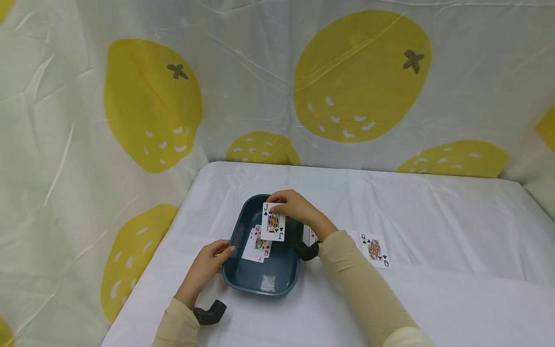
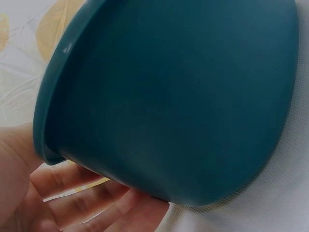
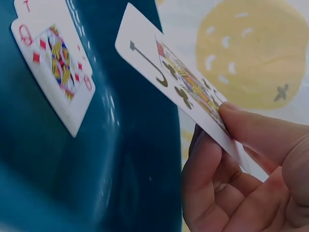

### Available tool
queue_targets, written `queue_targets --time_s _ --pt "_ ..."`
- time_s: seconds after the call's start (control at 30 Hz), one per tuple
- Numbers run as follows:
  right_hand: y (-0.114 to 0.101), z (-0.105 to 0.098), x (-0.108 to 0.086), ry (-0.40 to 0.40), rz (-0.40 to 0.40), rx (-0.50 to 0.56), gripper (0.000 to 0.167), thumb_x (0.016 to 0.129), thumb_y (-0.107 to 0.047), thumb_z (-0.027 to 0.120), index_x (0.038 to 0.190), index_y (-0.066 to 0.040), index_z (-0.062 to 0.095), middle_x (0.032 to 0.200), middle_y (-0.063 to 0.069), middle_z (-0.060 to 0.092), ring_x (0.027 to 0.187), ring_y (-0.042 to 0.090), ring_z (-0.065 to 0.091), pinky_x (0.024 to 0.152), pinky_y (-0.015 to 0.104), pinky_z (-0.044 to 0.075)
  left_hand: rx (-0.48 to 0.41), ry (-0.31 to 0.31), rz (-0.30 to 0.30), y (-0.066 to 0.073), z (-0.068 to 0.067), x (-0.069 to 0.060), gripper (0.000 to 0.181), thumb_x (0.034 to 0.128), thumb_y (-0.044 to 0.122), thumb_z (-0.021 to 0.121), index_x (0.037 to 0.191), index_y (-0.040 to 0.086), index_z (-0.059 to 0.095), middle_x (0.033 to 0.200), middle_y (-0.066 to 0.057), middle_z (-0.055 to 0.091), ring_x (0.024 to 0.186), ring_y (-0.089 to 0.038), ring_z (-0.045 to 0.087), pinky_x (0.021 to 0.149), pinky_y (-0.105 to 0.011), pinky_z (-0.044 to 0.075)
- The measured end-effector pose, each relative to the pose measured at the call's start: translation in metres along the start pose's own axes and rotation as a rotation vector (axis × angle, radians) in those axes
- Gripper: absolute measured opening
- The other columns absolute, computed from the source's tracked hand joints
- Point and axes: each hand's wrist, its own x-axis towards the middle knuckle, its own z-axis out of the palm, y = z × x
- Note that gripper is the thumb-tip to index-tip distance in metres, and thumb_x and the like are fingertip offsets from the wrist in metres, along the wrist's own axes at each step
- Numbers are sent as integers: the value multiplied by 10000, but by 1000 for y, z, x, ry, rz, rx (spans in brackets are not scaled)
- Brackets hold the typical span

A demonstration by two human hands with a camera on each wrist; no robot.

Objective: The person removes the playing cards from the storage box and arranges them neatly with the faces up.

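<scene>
Right hand (image 1: 295, 205) pinches white rectangular jack-of-clubs card (image 1: 273, 231) between thumb and curled fingers, card projecting past fingertips above glossy dark-blue rounded-rectangular tub (image 1: 247, 277). Left hand (image 1: 210, 260) grips tub's left side: thumb at rim, fingers outside. White queen-of-diamonds card (image 1: 262, 244) lies inside.

overlapping cards (image 1: 253, 251) in tray (image 1: 282, 272), jack (image 1: 272, 226) above tray, other cards (image 1: 375, 250) to tray's right

the held card (image 1: 273, 227) is showing a black capital j with clubs; in the tray (image 1: 284, 271), the upper card (image 1: 262, 244) is bearing a red capital q with diamonds, the lower card (image 1: 250, 252) a red t; the rightmost card (image 1: 375, 250) is carrying a black capital q.
</scene>
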Motion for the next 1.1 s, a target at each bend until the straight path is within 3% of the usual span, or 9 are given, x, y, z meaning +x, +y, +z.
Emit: queue_targets --time_s 0.13,0.57,1.1 --pt "7 -14 -7 28 -1 16 206 858 -97 602 1064 -86 614 883 100 577 694 209 593 572 314 496 -2 -1 -10 -1 0 1 341 863 207 606 1144 17 583 1041 -127 611 867 -220 573 610 -329 507" --pt "46 -77 -49 97 15 7 265 865 -154 604 1110 -63 561 984 143 540 766 249 534 621 373 486 -9 3 -15 -6 -1 5 368 857 230 612 1155 16 574 1054 -139 605 872 -227 576 614 -334 513" --pt "117 -133 -123 165 180 -21 312 855 -142 607 1131 -7 553 1009 147 563 739 218 539 602 341 468 -9 5 -7 -6 0 5 351 859 209 612 1145 10 580 1038 -132 613 848 -212 570 602 -326 503"
